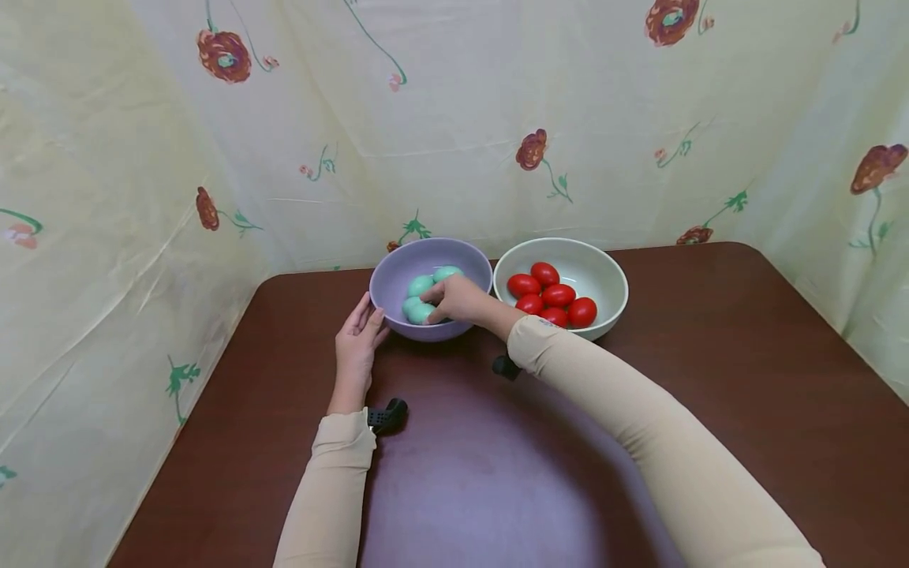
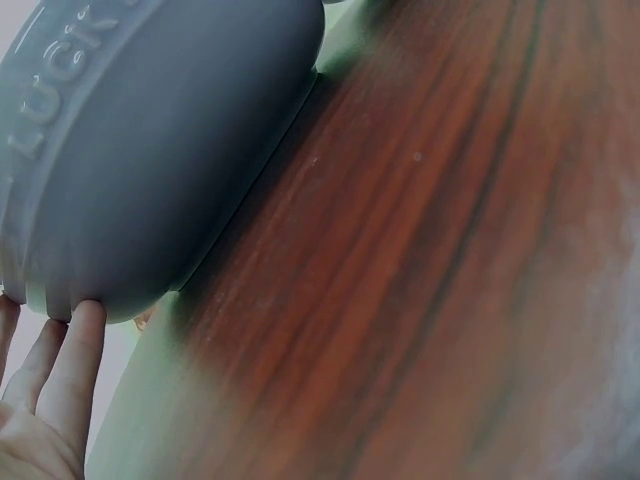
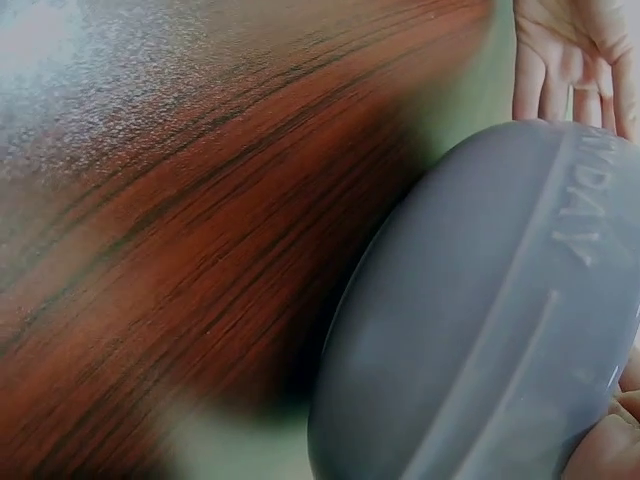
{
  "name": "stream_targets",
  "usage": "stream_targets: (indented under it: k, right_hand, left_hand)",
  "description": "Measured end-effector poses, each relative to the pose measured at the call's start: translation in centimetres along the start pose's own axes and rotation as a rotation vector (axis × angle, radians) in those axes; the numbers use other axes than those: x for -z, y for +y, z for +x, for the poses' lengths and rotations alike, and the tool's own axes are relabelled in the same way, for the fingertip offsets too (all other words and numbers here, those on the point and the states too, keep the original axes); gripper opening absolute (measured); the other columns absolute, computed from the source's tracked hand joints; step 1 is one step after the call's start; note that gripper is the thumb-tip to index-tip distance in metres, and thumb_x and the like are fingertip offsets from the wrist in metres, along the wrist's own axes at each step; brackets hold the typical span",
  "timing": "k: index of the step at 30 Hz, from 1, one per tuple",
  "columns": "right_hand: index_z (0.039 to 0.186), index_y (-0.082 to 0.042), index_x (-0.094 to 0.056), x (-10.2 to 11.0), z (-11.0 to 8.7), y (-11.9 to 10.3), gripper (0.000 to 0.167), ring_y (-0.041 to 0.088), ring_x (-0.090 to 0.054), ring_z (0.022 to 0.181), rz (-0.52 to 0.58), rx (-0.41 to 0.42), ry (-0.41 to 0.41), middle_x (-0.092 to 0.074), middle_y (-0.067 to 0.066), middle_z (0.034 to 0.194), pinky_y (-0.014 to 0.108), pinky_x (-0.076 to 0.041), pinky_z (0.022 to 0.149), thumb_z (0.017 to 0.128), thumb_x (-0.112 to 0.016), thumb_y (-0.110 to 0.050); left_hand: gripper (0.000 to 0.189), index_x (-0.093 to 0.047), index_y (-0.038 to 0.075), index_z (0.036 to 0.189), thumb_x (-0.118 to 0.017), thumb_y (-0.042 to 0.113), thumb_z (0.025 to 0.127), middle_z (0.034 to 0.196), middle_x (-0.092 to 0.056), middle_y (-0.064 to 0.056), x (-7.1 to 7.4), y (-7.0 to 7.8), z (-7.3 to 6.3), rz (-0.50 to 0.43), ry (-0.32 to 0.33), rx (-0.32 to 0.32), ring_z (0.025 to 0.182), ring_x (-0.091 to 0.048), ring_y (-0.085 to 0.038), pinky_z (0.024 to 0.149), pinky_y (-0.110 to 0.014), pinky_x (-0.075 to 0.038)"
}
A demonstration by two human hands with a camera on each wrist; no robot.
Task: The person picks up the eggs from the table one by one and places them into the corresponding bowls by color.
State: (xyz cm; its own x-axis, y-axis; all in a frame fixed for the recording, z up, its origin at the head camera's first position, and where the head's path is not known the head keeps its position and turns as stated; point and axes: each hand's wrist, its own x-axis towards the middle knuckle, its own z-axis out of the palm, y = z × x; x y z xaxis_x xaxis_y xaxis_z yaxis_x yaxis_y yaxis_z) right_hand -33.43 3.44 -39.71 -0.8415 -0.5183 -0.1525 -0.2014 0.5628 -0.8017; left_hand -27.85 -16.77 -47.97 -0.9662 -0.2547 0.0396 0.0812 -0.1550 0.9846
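A purple bowl (image 1: 398, 264) stands at the back of the table, with several mint-green eggs (image 1: 420, 285) inside. My left hand (image 1: 355, 345) rests against its left side, fingers extended; in the left wrist view the fingertips (image 2: 88, 312) touch the outer wall. Reaching over the near right rim, my right hand (image 1: 460, 301) has its thumb and fingers around one mint-green egg (image 1: 422, 314) at the front of the group. From the right wrist, the bowl (image 3: 430, 320) with raised lettering hides most of that hand (image 3: 605, 450).
Close to the right of the purple bowl stands a white bowl (image 1: 600, 276) holding several red eggs (image 1: 559, 295). Both are on a dark brown wooden table (image 1: 710, 331). A floral curtain (image 1: 454, 102) hangs behind the table and along its sides.
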Motion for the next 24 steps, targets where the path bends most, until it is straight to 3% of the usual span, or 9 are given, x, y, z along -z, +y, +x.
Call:
stream_targets:
  k: [4, 8, 12, 14, 17, 20, 24]
  right_hand:
    - [0.126, -0.006, -0.069, 0.1, -0.8, 0.0, 0.043, 0.021, -0.065, 0.114, 0.035, 0.007, 0.068, -0.072, 0.01, 0.122, 0.025, -0.054, 0.093, 0.086, -0.078, -0.016]
    - [0.122, -0.009, -0.072, 0.4, -3.1, 0.4, 0.033, 0.02, -0.062, 0.106, 0.127, 0.022, 0.189, -0.075, 0.008, 0.116, 0.019, -0.049, 0.08, 0.093, -0.07, -0.024]
    - [0.122, -0.005, -0.071, 2.1, -7.4, 1.5, 0.033, 0.026, -0.067, 0.111, 0.33, 0.018, 0.258, -0.073, 0.016, 0.118, 0.023, -0.056, 0.093, 0.098, -0.064, -0.026]
    - [0.125, -0.004, -0.069, 3.9, -9.9, 2.2, 0.035, 0.029, -0.067, 0.116, 0.369, 0.009, 0.285, -0.07, 0.019, 0.122, 0.029, -0.055, 0.099, 0.1, -0.06, -0.027]
    - [0.132, 0.0, -0.063, 7.3, -12.9, 3.6, 0.04, 0.026, -0.063, 0.124, 0.353, 0.022, 0.379, -0.065, 0.02, 0.131, 0.027, -0.053, 0.101, 0.103, -0.055, -0.027]
    - [0.136, 0.001, -0.058, 11.2, -15.2, 5.8, 0.047, 0.003, -0.065, 0.116, 0.295, 0.0, 0.551, -0.059, 0.018, 0.138, 0.017, -0.052, 0.097, 0.104, -0.05, -0.033]
    - [0.141, -0.005, -0.055, 15.5, -17.4, 10.0, 0.056, 0.003, -0.06, 0.124, 0.102, -0.079, 0.769, -0.051, 0.014, 0.147, 0.029, -0.048, 0.108, 0.105, -0.04, -0.045]
  left_hand:
    - [0.057, -0.043, 0.016, 0.152, -0.063, 0.021, 0.099, 0.158, -0.041, -0.004, -0.1, 0.1, 0.2, -0.002, -0.007, 0.007, 0.137, -0.052, -0.021, 0.104, -0.04, -0.049]
    - [0.058, -0.044, 0.018, 0.151, -0.065, 0.024, 0.097, 0.159, -0.041, -0.003, -0.2, 0.1, 0.2, -0.001, -0.008, 0.013, 0.136, -0.053, -0.021, 0.105, -0.038, -0.049]
    - [0.06, -0.044, 0.019, 0.151, -0.067, 0.026, 0.096, 0.159, -0.04, 0.0, 0.0, -0.1, -0.2, -0.015, -0.02, 0.064, 0.136, -0.053, -0.019, 0.105, -0.037, -0.049]
    - [0.061, -0.044, 0.019, 0.151, -0.067, 0.026, 0.095, 0.16, -0.039, 0.0, 0.1, 0.1, -0.4, -0.025, -0.024, 0.094, 0.136, -0.053, -0.019, 0.106, -0.037, -0.049]
    - [0.061, -0.045, 0.017, 0.151, -0.069, 0.024, 0.094, 0.159, -0.041, -0.002, 0.4, 0.8, -0.4, -0.027, -0.013, 0.123, 0.134, -0.055, -0.02, 0.104, -0.037, -0.051]
    - [0.061, -0.046, 0.015, 0.15, -0.069, 0.023, 0.094, 0.157, -0.044, -0.004, 1.1, 2.1, 0.0, 0.018, -0.029, 0.161, 0.127, -0.06, -0.018, 0.102, -0.037, -0.052]
    - [0.059, -0.046, 0.013, 0.149, -0.067, 0.029, 0.096, 0.155, -0.045, -0.009, 3.5, 4.4, 1.0, 0.244, -0.137, 0.196, 0.127, -0.06, -0.021, 0.099, -0.036, -0.053]
